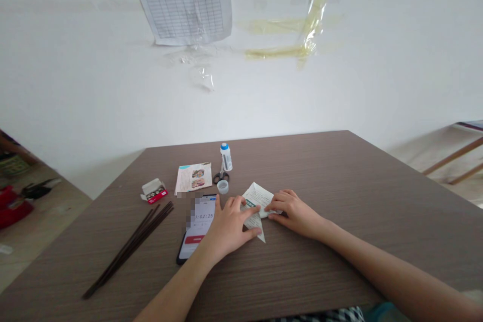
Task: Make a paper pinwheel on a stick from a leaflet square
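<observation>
A piece of printed paper (257,192), folded with pointed corners, lies on the table between my hands. My left hand (232,225) rests over its left part with the fingers spread, the index finger and thumb pressing it down. From the other side, my right hand (293,211) has its thumb and bent fingers closed on the paper's right edge. My fingers cover part of the folds. A phone (196,229) showing a running timer lies just left of my left hand, which partly covers it.
Beyond the paper are a small clear cup (223,187), black-handled scissors (221,177) and a white bottle with a blue cap (226,157). Further left lie a printed square sheet stack (193,178), an open small box (154,191) and several thin dark sticks (130,249). A wall borders the table (320,161).
</observation>
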Motion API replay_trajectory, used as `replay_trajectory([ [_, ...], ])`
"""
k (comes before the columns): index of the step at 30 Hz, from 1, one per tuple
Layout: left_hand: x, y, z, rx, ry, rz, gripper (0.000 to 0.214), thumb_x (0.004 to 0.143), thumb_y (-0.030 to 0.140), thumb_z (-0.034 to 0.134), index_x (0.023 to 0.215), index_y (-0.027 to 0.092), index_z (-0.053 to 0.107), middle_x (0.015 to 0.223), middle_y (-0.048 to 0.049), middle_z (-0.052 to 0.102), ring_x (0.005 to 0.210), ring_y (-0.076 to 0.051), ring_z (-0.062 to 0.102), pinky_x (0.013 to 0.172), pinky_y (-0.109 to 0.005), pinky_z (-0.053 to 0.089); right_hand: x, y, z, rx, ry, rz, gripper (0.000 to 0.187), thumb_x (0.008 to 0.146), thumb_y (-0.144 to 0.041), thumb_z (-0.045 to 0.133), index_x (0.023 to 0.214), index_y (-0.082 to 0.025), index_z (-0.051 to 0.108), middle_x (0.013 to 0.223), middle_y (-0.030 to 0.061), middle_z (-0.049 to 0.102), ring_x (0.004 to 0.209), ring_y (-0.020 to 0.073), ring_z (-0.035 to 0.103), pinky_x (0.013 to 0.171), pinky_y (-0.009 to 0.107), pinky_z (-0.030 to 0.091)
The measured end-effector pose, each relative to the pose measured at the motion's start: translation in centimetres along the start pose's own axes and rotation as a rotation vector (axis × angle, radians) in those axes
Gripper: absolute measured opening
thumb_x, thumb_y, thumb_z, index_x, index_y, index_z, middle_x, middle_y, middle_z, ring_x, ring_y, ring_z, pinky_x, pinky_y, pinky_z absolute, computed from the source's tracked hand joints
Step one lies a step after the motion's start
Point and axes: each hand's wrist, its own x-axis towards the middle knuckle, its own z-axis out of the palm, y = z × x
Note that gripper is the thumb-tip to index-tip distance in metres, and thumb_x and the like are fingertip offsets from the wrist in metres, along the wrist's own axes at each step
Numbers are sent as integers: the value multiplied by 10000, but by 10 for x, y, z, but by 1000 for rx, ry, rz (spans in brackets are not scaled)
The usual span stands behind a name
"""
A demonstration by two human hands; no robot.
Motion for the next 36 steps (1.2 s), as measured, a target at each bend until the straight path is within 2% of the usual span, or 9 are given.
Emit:
replay_trajectory([
  [5,0,-1,1,-9,6,10,553,1122,483,1000,1668,450,915,1728,-145,779,1659,-509,691,1524,-1007,269,0,-5,-3,3,12,32,234,1186,-230,866,1216,-394,1030,1211,96,938,1229,356,896,1201,508,684],
  [12,-1,3,-3,-8,-19,-2,558,1145,452,973,1697,415,899,1768,-161,753,1693,-518,677,1528,-1001,273,0,5,4,-3,0,-40,223,1177,-186,859,1316,-278,1007,1210,115,940,1224,342,891,1238,563,672],
  [17,-2,7,-6,0,-30,-22,631,1146,465,968,1762,396,850,1795,-186,742,1721,-528,664,1543,-980,277,-1,4,4,-8,20,-18,234,1180,-188,867,1307,-321,1012,1235,115,949,1236,343,889,1238,522,663],
  [21,-2,7,-6,-15,-26,-28,652,1135,473,982,1766,375,850,1787,-194,747,1723,-536,666,1542,-982,275,-1,5,6,-11,27,-37,223,1174,-177,876,1312,-297,1003,1218,106,948,1226,341,897,1231,533,666],
  [31,-1,2,-2,-4,-20,-2,581,1143,458,988,1714,419,889,1773,-171,754,1708,-517,668,1530,-997,267,-2,10,10,-18,25,-63,195,1190,-191,901,1337,-271,1001,1202,101,938,1216,318,893,1239,530,666],
  [36,0,0,0,-13,1,10,560,1128,445,1002,1679,449,909,1738,-151,763,1686,-512,676,1516,-1010,278,-1,9,8,-16,11,-43,205,1177,-181,907,1319,-291,1006,1212,89,938,1224,315,888,1244,523,660],
])
